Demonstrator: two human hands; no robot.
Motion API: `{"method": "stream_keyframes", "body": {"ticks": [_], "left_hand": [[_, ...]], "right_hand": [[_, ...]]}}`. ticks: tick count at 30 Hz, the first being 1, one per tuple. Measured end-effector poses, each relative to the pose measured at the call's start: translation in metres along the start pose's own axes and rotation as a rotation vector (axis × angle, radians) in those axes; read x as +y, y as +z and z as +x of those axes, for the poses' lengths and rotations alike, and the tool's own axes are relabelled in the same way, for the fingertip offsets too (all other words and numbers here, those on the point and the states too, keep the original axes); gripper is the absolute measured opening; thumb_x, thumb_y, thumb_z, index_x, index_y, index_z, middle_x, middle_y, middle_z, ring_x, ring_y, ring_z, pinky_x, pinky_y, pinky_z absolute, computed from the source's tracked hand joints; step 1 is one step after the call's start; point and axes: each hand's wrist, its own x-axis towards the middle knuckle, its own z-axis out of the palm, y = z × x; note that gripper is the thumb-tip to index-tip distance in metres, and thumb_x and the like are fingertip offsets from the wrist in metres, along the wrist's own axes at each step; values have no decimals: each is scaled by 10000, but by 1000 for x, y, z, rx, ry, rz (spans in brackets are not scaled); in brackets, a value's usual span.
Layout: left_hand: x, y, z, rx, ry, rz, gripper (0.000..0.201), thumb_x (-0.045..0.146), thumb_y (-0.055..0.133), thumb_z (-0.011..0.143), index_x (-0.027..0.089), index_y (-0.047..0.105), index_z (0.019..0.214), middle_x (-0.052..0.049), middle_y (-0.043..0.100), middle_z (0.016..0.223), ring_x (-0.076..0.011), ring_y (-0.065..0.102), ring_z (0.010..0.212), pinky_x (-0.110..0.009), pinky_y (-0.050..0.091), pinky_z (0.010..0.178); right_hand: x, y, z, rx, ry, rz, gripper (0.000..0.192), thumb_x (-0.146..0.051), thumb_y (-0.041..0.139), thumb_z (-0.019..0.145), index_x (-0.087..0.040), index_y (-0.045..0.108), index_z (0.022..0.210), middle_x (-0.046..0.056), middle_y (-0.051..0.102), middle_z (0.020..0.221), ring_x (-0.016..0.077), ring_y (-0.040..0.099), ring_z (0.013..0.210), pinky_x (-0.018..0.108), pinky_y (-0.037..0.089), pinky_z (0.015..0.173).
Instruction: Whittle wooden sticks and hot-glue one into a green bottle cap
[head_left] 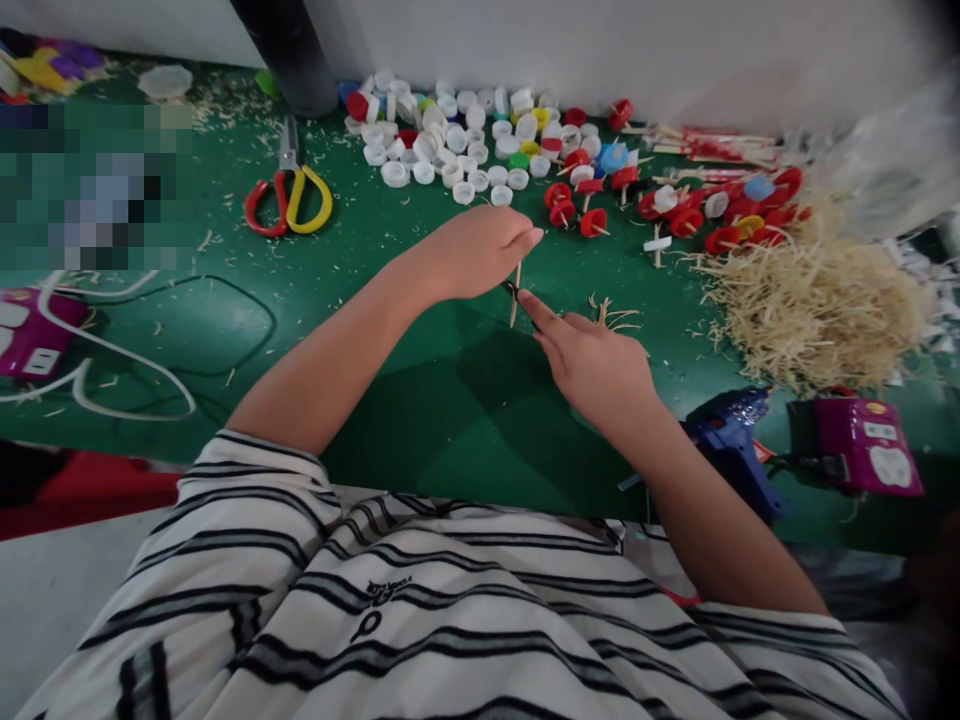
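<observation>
My left hand (480, 250) pinches a thin wooden stick (515, 300) that hangs upright over the green table (420, 390). My right hand (592, 365) holds a small dark cutting tool (517, 293) whose tip meets the stick; most of the tool is hidden by the fingers. Several cut stick ends (615, 317) lie just beyond the right hand.
White bottle caps (442, 140) and red caps on sticks (675, 205) lie at the back. A heap of wooden sticks (817, 300) sits right. Red-and-yellow scissors (289, 195) lie back left. A blue glue gun (731, 440) and purple power strips (866, 445) (30, 330) flank me.
</observation>
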Motion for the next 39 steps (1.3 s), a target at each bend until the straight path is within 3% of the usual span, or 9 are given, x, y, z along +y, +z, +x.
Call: {"method": "stream_keyframes", "body": {"ticks": [13,18,23,29,33,39], "left_hand": [[17,0,-4,-36,17,39,406,359,364,1107,218,398,728,-22,449,672,-159,384,606,-364,279,676],[1,1,-1,-2,-52,65,407,350,359,1106,222,374,720,-22,443,683,-157,365,599,-367,278,672],[-10,-2,-3,-14,-52,46,409,367,356,1110,224,363,727,-22,435,685,-156,362,600,-365,281,674],[1,-5,-6,-46,-61,40,391,365,346,1111,216,417,756,-34,459,706,-166,408,631,-363,291,684],[3,-4,-7,-40,-54,50,396,386,348,1112,213,455,772,-30,448,690,-170,431,641,-364,302,695],[4,-3,-7,-38,-60,53,409,397,343,1115,210,472,775,-32,468,700,-170,461,653,-363,324,703]], "right_hand": [[-6,4,-9,14,52,-27,596,-355,280,1163,-384,276,1759,73,756,1176,176,671,778,336,224,541],[-5,13,-16,-51,-15,-55,584,-350,314,1161,-409,318,1741,58,765,1118,170,668,729,349,184,533],[1,14,-18,-49,-8,26,559,-383,363,1156,-445,376,1712,39,770,1228,177,701,830,329,224,543],[5,8,-13,24,-5,108,545,-380,361,1157,-449,409,1696,30,775,1253,174,690,860,311,262,568],[3,6,-7,96,36,72,558,-381,322,1163,-444,367,1716,40,773,1181,160,645,774,318,230,557],[2,9,-2,89,19,-1,560,-390,317,1154,-434,392,1708,60,765,1145,138,571,677,329,193,549]]}}
